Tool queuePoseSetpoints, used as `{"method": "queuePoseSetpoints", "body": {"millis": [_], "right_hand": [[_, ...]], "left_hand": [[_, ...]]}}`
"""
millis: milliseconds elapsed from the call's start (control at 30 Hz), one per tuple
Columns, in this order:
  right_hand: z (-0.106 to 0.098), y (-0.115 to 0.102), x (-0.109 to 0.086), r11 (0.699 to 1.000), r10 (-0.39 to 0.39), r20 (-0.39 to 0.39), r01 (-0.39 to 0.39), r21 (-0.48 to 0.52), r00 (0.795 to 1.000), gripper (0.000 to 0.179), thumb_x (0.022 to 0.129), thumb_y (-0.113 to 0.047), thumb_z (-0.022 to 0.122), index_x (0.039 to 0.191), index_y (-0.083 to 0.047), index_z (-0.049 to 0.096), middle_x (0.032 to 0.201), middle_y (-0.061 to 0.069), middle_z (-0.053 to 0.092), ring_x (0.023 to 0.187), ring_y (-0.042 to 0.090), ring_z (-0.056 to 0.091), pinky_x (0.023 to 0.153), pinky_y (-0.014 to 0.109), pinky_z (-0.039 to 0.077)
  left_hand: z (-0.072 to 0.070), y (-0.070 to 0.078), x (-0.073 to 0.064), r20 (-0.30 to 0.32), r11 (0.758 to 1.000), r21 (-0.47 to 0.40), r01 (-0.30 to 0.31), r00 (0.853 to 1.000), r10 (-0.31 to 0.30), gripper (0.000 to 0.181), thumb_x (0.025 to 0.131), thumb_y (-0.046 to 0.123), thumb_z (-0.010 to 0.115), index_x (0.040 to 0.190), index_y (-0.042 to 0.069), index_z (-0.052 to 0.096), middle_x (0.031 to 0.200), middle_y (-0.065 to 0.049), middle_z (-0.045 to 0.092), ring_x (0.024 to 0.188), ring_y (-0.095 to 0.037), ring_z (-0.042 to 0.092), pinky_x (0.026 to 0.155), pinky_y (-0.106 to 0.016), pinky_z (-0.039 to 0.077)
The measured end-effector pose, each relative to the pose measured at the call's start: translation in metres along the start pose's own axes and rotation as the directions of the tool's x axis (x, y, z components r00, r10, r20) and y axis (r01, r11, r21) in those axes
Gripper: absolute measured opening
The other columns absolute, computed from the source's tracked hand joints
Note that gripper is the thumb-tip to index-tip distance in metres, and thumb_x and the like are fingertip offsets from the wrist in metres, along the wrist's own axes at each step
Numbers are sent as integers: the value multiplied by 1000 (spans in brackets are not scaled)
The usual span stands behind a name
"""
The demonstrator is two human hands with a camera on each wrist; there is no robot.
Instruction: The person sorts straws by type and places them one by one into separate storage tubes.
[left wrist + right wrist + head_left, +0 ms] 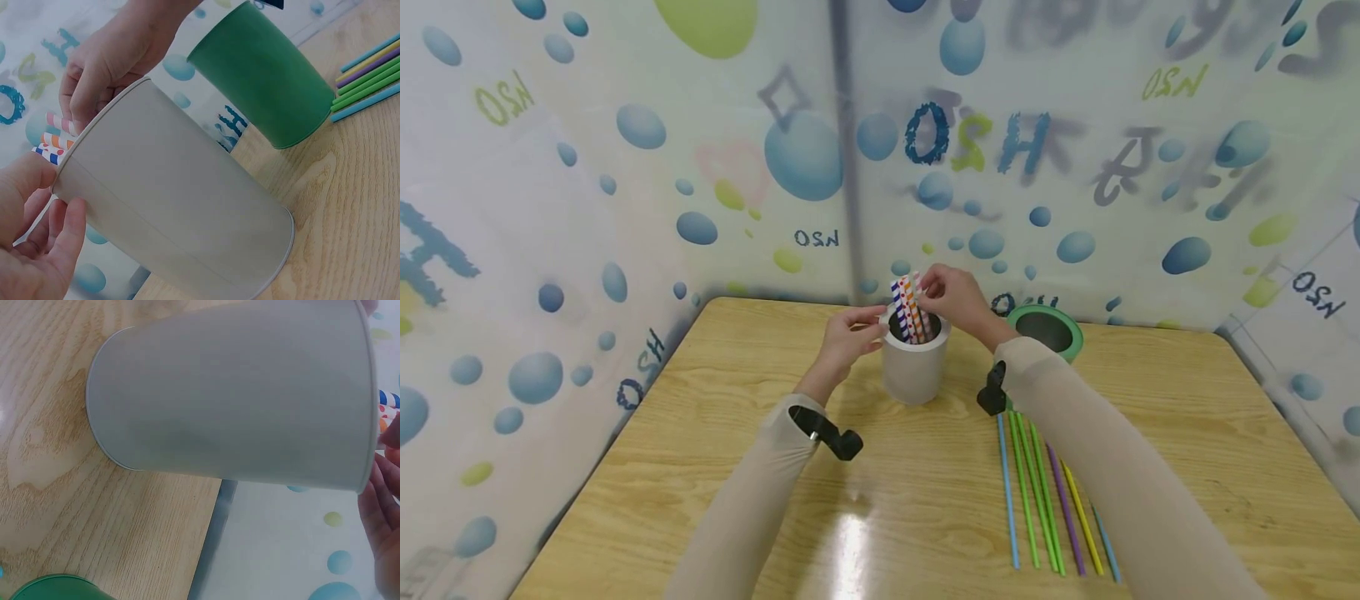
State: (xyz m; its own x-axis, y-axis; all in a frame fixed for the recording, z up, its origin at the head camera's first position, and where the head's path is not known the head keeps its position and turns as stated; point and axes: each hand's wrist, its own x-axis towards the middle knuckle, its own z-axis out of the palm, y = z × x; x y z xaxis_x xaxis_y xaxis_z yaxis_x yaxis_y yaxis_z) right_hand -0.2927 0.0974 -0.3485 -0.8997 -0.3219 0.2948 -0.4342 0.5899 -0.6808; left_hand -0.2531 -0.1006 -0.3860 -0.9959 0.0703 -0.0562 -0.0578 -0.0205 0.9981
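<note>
A white bucket-like container (912,371) stands upright on the table, with several patterned paper straws (906,308) leaning inside it. The straws show blue stripes, red dots and orange stripes. My left hand (847,337) grips the container's rim at its left side, thumb and finger at the edge. Over the opening, my right hand (957,296) pinches a pink-striped straw (57,122) near its top. In the right wrist view the container's wall (231,394) fills most of the picture and hides the lower parts of the straws.
A green container (1077,325) stands to the right behind my right forearm. Several plain straws (1036,500) in blue, green, purple and yellow lie side by side on the wooden table (715,467), partly under the right sleeve. A printed fabric wall (737,150) rises behind the table.
</note>
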Motion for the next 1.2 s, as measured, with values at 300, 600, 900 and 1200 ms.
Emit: {"method": "queuePoseSetpoints", "body": {"millis": [300,600,900,1200], "right_hand": [[0,-5,-1,1000,21,38,-21,0,999,14,81,-11,63,92,-3,58,81,10,60,73,21,55,61,33,50],[-9,-4,0,1000,5,115,-4,-10,993,18,86,-16,64,98,-2,62,83,10,61,76,22,57,66,35,51],[-43,-5,-20,999,-24,167,17,46,986,18,88,-16,60,99,-2,63,83,10,63,74,21,58,64,33,48],[-84,0,-52,998,-42,204,33,44,978,21,90,-19,58,103,-3,63,85,10,64,77,24,61,70,38,50]], "left_hand": [[0,0,1,6,1000,1,9,1000,-9,34,82,0,65,115,2,63,100,-12,51,91,-20,53,75,-33,54],[-1,5,-1,12,999,36,38,999,-39,34,82,3,66,116,3,62,100,-11,51,90,-19,53,77,-32,54],[-4,17,-7,29,990,138,-19,999,15,32,85,11,65,116,2,61,100,-12,55,92,-20,54,77,-32,54],[14,40,-20,69,988,83,-131,990,126,32,85,7,64,114,-4,60,96,-10,57,86,-17,57,75,-32,54]]}}
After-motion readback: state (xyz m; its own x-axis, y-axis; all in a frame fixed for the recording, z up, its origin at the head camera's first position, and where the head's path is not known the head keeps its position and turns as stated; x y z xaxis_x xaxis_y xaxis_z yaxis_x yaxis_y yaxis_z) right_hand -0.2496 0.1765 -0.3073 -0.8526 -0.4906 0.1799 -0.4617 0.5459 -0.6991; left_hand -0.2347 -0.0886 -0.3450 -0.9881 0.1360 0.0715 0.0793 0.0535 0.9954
